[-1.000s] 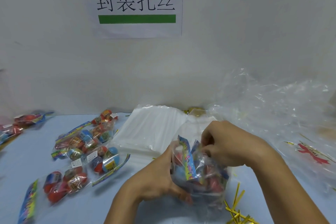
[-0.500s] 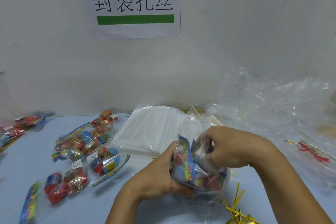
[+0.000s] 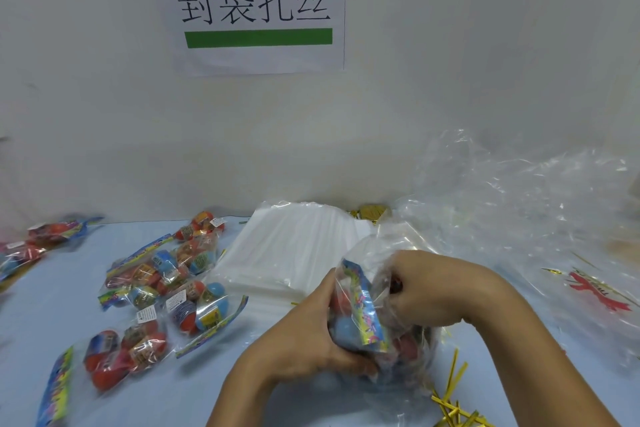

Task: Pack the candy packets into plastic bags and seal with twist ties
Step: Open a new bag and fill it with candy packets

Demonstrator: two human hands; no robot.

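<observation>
On the blue table, near edge: both hands work at one clear plastic bag.
Left hand [image 3: 304, 333]: cups the bag's left side from outside, fingers curled under it and thumb pressed against the plastic.
Right hand [image 3: 426, 291]: pushed into the mouth of the bag, fingers curled together round the packets inside; the film drapes over the knuckles.
Plastic bag [image 3: 388, 253]: upright between the two hands, its base on the table [image 3: 214, 381], mouth open toward the wall.
Candy packet in the bag [image 3: 363, 308]: a colourful header strip stands on edge against the left wall of the bag, with red and blue egg-shaped candies beneath it.
Loose candy packets [image 3: 162, 284]: scattered flat on the left half of the table, several overlapping; two more [image 3: 38, 239] lie well apart at the far left edge.
Stack of empty bags [image 3: 291, 253]: a flat white pile behind the hands, near the wall.
Twist ties [image 3: 453, 406]: thin gold strips strewn on the table just right of the bag's base.
Crumpled clear wrapping [image 3: 519, 211]: heaped at the right, against the wall.
Paper sign [image 3: 258, 7]: on the wall, black characters above a green bar.
</observation>
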